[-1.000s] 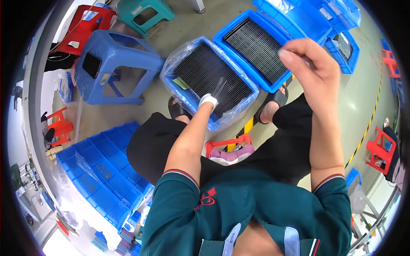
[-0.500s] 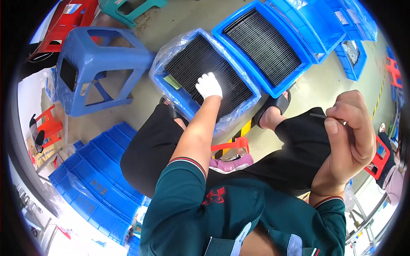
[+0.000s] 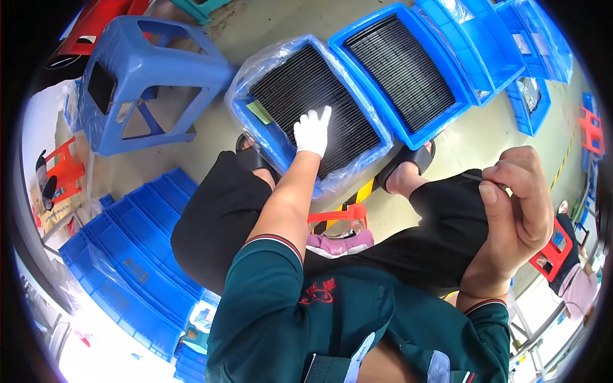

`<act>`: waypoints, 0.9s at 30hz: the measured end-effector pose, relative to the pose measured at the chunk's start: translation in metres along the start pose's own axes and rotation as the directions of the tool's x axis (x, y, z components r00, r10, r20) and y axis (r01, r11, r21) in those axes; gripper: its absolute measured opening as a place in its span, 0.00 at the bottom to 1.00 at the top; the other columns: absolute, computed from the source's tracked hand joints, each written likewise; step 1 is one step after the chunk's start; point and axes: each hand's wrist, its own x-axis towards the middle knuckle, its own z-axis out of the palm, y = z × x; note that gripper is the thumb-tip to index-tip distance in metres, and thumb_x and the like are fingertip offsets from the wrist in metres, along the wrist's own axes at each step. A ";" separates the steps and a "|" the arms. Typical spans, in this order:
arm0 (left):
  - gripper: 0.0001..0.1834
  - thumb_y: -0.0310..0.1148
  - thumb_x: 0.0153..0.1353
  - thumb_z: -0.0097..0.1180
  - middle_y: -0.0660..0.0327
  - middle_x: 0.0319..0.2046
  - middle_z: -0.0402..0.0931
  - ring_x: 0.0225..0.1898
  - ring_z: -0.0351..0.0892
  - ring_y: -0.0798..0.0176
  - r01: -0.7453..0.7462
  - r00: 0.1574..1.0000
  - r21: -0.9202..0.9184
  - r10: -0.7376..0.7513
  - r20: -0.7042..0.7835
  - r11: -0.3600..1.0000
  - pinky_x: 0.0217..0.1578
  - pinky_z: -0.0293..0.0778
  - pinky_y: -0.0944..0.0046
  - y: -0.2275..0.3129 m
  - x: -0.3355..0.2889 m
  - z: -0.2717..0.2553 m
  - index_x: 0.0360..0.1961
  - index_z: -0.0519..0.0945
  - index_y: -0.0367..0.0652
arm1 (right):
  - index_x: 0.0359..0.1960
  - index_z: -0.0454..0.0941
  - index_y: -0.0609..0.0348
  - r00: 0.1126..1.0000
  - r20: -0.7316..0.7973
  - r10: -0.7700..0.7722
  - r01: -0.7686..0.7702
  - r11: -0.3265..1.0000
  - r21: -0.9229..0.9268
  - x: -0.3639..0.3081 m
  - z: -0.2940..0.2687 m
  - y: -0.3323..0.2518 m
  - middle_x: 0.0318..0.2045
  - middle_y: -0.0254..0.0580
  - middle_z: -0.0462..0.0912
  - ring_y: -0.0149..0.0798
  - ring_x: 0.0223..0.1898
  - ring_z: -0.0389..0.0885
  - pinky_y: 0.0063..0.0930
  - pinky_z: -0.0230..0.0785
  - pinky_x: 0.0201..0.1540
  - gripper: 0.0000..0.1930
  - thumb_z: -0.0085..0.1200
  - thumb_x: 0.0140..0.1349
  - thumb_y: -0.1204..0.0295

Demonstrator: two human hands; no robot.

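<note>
My left hand, in a white glove, lies over the rows of thin black strips in the nearer bin. Its fingers are spread, and no held piece shows in them. A clear plastic liner covers the rim of that blue bin, with a yellow-green slip along its left inner side. Bare and raised above my right knee, my right hand pinches a thin, dark metal tool between thumb and forefinger. Most of the tool is hidden by the fingers, so its kind is unclear.
A second blue bin with similar black strips stands to the right, beside stacked blue crates. At left are a blue plastic stool and a row of blue bins. A red stool stands at right.
My left hand's fingers have spread from a more curled pose over the black strips. My right hand has dropped slightly, still pinching the thin tool. The whole view has shifted a little.
</note>
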 end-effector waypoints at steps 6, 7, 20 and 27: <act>0.18 0.33 0.60 0.44 0.62 0.33 0.74 0.37 0.76 0.58 0.056 0.996 -0.030 -0.058 -0.065 0.998 0.33 0.72 0.55 -0.022 0.021 0.006 0.52 0.73 0.57 | 0.27 0.76 0.65 1.000 0.002 0.007 -0.007 1.000 0.001 -0.001 0.005 -0.002 0.22 0.41 0.75 0.40 0.27 0.72 0.28 0.63 0.30 0.09 0.62 0.42 0.81; 0.14 0.33 0.60 0.45 0.64 0.32 0.75 0.36 0.77 0.59 0.048 0.995 -0.019 -0.050 -0.092 0.999 0.33 0.72 0.55 -0.021 0.026 0.005 0.46 0.75 0.56 | 0.27 0.76 0.65 1.000 -0.001 0.007 -0.007 1.000 -0.012 -0.001 0.005 -0.001 0.22 0.41 0.75 0.40 0.27 0.72 0.28 0.63 0.31 0.09 0.62 0.42 0.81; 0.07 0.34 0.60 0.45 0.61 0.32 0.76 0.36 0.79 0.58 0.151 0.987 -0.131 -0.156 -0.027 0.980 0.32 0.76 0.56 -0.001 0.027 0.008 0.35 0.76 0.51 | 0.27 0.75 0.66 0.999 0.034 0.002 -0.002 1.000 0.001 0.000 0.016 -0.003 0.22 0.41 0.74 0.39 0.27 0.71 0.27 0.62 0.31 0.08 0.60 0.42 0.83; 0.07 0.34 0.60 0.45 0.62 0.32 0.75 0.36 0.78 0.59 0.093 0.996 -0.192 -0.091 0.021 0.977 0.33 0.75 0.56 0.023 -0.001 0.003 0.35 0.76 0.51 | 0.26 0.75 0.66 0.998 0.049 0.041 -0.039 0.999 -0.024 -0.001 0.022 -0.005 0.23 0.41 0.73 0.39 0.28 0.71 0.27 0.63 0.33 0.08 0.58 0.43 0.84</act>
